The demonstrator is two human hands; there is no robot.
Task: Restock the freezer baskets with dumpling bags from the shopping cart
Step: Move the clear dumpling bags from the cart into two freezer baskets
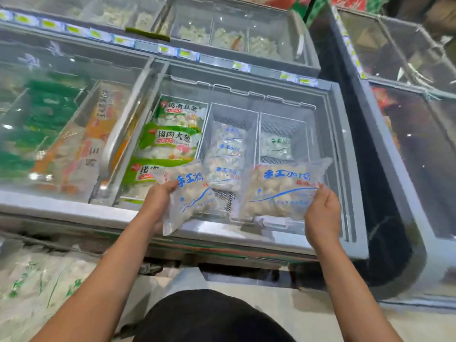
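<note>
My left hand point(158, 203) grips a clear dumpling bag with blue lettering point(191, 193) over the front rim of the open freezer. My right hand point(322, 213) pinches the right edge of a second, similar dumpling bag point(278, 191), held flat above the right wire basket point(283, 124). The middle wire basket point(232, 114) holds a row of the same clear bags point(225, 156). The right basket has one bag with green lettering point(276, 144) at its bottom. At the lower left lie more bags with green print point(37, 285), blurred.
The left compartment holds green-labelled dumpling packs point(170, 137). A slid-open glass lid point(61, 124) covers the freezer's left half, with green and orange packs under it. More glass-topped freezers stand behind point(222, 33) and to the right point(414, 119). The freezer's front rim point(222, 233) is below the bags.
</note>
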